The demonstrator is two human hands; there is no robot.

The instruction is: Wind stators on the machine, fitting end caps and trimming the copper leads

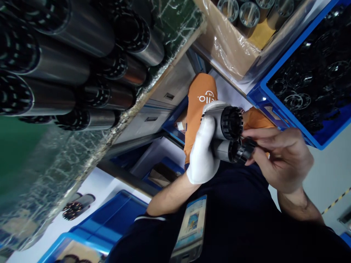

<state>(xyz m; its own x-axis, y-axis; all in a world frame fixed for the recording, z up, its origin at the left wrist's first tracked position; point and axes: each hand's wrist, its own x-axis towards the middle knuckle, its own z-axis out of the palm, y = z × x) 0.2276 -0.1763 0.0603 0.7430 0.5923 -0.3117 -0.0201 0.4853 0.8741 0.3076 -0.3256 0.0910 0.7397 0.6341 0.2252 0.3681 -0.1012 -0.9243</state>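
The left hand [204, 149], in a white glove, is curled around two metal cylinders held together: an upper cylinder [216, 122] with a black slotted end, and a lower cylinder [222, 150] just beneath it. The bare right hand [286, 159] pinches a black ring piece [247, 149] between thumb and fingers at the lower cylinder's open end; whether it is seated there, one cannot tell. Both cylinders are above the person's lap, near orange clothing [201, 89]. To the left, more black-ended cylinders [95, 69] lie on a green counter [19, 146] edged in shiny plastic. At upper right are a plastic-lined box [233, 44] holding upright metal cylinders [249, 15] and a blue bin [294, 122] of dark rings [298, 101].
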